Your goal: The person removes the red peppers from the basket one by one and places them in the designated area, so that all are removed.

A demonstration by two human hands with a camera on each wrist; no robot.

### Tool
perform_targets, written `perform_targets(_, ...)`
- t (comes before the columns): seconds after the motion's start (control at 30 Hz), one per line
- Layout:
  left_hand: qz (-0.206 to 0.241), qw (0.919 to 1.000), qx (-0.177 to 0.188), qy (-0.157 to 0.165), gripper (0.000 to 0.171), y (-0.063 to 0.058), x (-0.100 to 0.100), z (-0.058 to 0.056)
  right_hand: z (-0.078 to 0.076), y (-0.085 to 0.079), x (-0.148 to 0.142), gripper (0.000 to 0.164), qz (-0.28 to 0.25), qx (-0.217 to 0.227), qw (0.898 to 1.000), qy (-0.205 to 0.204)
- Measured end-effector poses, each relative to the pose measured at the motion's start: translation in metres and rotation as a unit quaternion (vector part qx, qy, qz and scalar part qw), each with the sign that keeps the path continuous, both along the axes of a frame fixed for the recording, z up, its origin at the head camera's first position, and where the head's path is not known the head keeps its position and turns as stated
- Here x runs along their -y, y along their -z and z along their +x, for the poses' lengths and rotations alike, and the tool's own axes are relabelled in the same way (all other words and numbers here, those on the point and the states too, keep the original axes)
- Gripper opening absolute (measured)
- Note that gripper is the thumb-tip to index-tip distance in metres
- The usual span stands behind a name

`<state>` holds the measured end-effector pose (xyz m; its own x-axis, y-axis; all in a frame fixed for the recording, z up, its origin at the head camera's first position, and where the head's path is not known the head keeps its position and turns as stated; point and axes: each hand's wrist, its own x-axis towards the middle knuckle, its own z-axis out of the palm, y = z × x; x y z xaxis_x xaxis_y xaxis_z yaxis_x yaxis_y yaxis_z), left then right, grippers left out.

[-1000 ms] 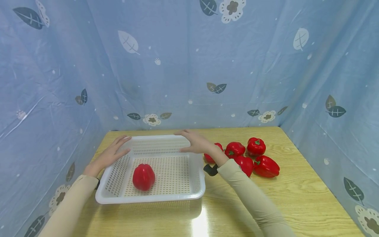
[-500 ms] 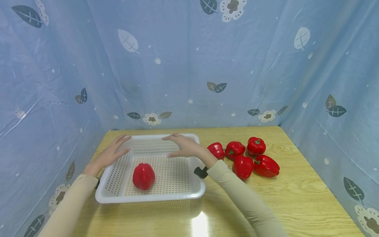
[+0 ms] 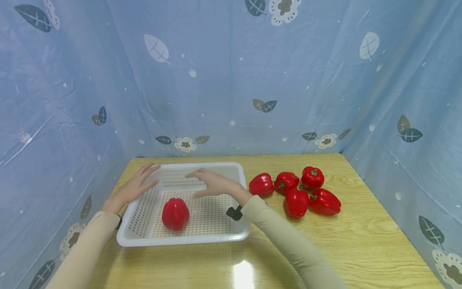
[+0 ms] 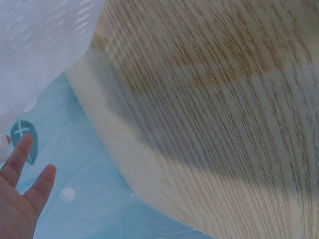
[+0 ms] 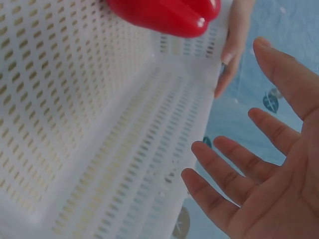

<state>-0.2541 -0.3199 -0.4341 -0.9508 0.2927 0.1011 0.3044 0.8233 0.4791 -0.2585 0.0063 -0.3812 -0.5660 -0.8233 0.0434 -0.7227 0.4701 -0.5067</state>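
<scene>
A white slotted plastic basket [image 3: 183, 241] rests on the table, one red bell pepper [image 3: 175, 214] lying inside toward its left. At the basket's left rim is my left hand [image 3: 132, 188], fingers spread and holding nothing; the left wrist view catches only some of its fingers [image 4: 16, 158]. My right hand [image 3: 216, 184] hovers over the basket's right half, thumb apart from the loosely extended fingers. Its palm shows bare in the right wrist view, where the same bell pepper [image 5: 164, 14] appears at the top inside the basket.
Several more red bell peppers lie grouped on the table right of the basket, among them one beside its rim [image 3: 261, 185] and one farthest right [image 3: 325, 202]. A blue patterned curtain [image 3: 216, 88] surrounds the wooden table [image 3: 361, 241] at the back and sides.
My right hand has moved left, from the basket's right rim to over its interior, uncovering the peppers behind the arm. My left hand and the pepper in the basket stay put.
</scene>
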Motion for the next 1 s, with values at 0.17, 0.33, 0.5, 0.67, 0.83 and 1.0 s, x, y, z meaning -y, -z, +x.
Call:
perform_targets(0.17, 0.002, 1.0, 0.002, 0.001, 0.064, -0.001, -0.001, 0.0, 0.003, 0.006, 0.013, 0.069, 0.013, 0.002, 1.0, -0.016)
perform_targets(0.33, 0.004, 1.0, 0.007, -0.003, 0.063, -0.001, -0.001, 0.0, 0.008, 0.009, 0.026, 0.069, 0.036, 0.018, 0.999, -0.014)
perform_targets(0.5, 0.002, 0.9999, 0.013, -0.007, 0.063, 0.0, -0.001, 0.001, 0.015, 0.014, 0.037, 0.07, 0.056, 0.019, 0.998, -0.019)
perform_targets(0.67, -0.001, 0.9999, 0.014, -0.005, 0.064, 0.0, -0.001, 0.001, 0.022, 0.018, 0.045, 0.072, 0.068, 0.01, 0.997, -0.028)
perform_targets(0.83, -0.003, 1.0, 0.008, -0.001, 0.063, 0.0, -0.001, 0.0, 0.027, 0.018, 0.05, 0.072, 0.074, 0.018, 0.997, -0.021)
perform_targets(1.0, -0.003, 1.0, 0.007, -0.001, 0.063, 0.0, 0.0, 0.0, 0.03, 0.017, 0.054, 0.072, 0.075, 0.027, 0.996, -0.026)
